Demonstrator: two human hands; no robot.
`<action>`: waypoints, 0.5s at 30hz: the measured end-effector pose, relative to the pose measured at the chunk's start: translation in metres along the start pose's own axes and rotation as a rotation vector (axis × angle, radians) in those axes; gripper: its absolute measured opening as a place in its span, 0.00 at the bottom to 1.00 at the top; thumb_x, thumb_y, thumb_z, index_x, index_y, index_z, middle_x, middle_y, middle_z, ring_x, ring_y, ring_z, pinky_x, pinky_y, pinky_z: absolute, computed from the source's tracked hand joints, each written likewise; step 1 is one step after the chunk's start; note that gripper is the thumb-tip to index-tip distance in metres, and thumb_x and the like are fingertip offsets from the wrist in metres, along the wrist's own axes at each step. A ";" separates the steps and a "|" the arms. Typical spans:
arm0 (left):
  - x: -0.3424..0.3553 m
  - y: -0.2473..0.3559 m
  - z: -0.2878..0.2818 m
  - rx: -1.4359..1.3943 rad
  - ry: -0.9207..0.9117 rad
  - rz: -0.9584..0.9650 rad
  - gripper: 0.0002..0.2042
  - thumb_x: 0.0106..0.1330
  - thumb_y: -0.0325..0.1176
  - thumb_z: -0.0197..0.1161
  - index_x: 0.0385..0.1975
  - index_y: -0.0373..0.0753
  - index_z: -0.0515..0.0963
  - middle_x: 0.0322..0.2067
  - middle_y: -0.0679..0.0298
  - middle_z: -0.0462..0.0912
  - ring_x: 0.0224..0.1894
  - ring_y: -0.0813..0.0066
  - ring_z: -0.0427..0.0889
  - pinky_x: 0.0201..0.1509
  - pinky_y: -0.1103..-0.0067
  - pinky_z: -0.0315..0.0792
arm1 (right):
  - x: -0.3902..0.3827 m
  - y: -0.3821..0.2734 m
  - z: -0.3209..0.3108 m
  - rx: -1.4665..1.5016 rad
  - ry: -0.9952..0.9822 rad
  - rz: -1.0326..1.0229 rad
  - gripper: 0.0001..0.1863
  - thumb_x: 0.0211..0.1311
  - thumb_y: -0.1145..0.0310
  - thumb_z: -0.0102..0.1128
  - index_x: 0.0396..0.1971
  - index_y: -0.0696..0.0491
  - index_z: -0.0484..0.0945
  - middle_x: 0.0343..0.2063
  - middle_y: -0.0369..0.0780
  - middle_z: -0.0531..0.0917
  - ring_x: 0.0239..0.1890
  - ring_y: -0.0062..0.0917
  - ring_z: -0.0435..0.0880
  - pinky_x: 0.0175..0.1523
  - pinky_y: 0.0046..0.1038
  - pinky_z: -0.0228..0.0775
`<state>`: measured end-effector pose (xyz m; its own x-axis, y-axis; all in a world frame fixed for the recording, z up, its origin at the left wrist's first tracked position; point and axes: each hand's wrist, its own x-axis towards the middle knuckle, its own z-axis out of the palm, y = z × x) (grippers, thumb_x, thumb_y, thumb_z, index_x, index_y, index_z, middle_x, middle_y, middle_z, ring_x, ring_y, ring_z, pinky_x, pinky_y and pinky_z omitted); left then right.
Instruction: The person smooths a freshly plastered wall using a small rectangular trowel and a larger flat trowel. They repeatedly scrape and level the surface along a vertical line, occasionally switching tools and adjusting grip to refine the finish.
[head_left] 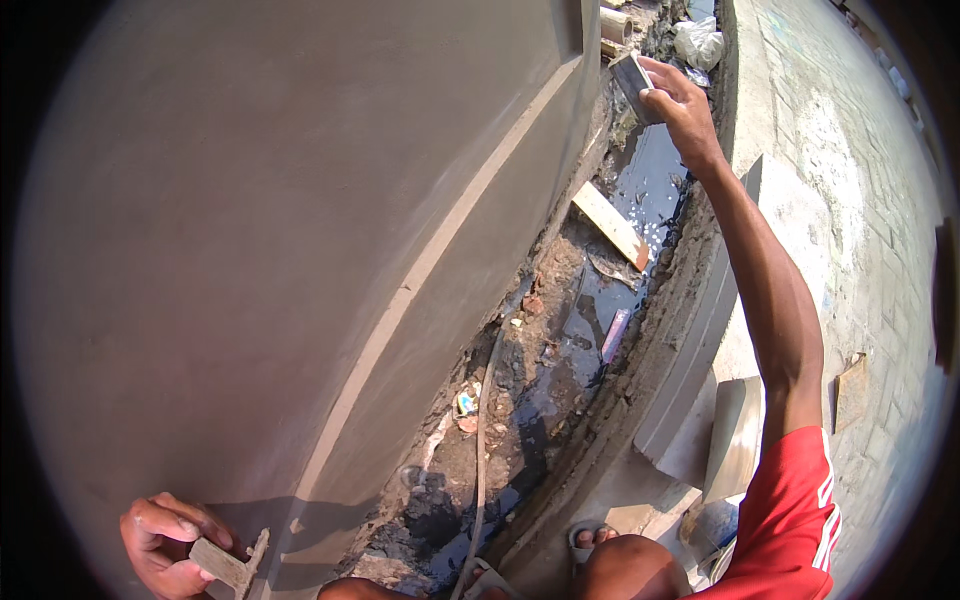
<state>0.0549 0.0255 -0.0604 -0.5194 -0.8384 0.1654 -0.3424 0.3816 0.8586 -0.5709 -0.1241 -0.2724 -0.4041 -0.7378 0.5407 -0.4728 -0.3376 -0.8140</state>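
At the lower left, my left hand [165, 545] is closed around a small T-shaped wooden piece [225, 565], whose crosspiece is rough and crusted. It is close to a smooth grey-brown plastered wall [260, 220]; whether it touches cannot be seen. A paler narrow band [405, 290] runs along the wall. My right arm stretches far forward, and my right hand [682, 108] grips a flat rectangular block [632, 88] with a dark grey face and a pale edge. That block is held over the ditch, near the wall's far end.
Between wall and paving runs a ditch [560, 370] with dark water, rubble and litter. A wooden board [612, 225] lies across it, and a thin hose [482, 440] runs along it. A white plastic bag [698, 43] sits at the far end. Slabs [690, 420] line the right bank.
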 end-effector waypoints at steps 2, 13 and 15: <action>0.000 0.000 0.001 0.004 0.007 0.006 0.23 0.47 0.35 0.78 0.37 0.39 0.70 0.23 0.56 0.78 0.19 0.73 0.80 0.22 0.82 0.76 | 0.012 0.000 -0.006 -0.275 -0.109 -0.210 0.25 0.56 0.63 0.58 0.55 0.53 0.76 0.44 0.43 0.82 0.44 0.29 0.80 0.53 0.29 0.70; -0.003 -0.001 -0.001 -0.014 -0.011 0.020 0.23 0.47 0.34 0.78 0.37 0.39 0.70 0.23 0.57 0.77 0.18 0.71 0.79 0.20 0.79 0.75 | 0.043 -0.006 0.024 -0.755 -0.249 -0.455 0.23 0.56 0.61 0.57 0.52 0.52 0.78 0.49 0.49 0.79 0.54 0.41 0.74 0.62 0.37 0.63; -0.005 -0.002 -0.002 -0.013 -0.005 0.032 0.23 0.47 0.34 0.78 0.37 0.39 0.70 0.22 0.57 0.77 0.17 0.71 0.79 0.19 0.78 0.75 | 0.048 -0.006 0.025 -0.754 -0.238 -0.477 0.22 0.58 0.61 0.57 0.52 0.53 0.79 0.47 0.49 0.80 0.51 0.42 0.76 0.60 0.39 0.65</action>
<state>0.0596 0.0286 -0.0621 -0.5341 -0.8237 0.1907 -0.3150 0.4032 0.8592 -0.5680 -0.1720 -0.2472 0.0971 -0.7473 0.6574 -0.9664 -0.2287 -0.1172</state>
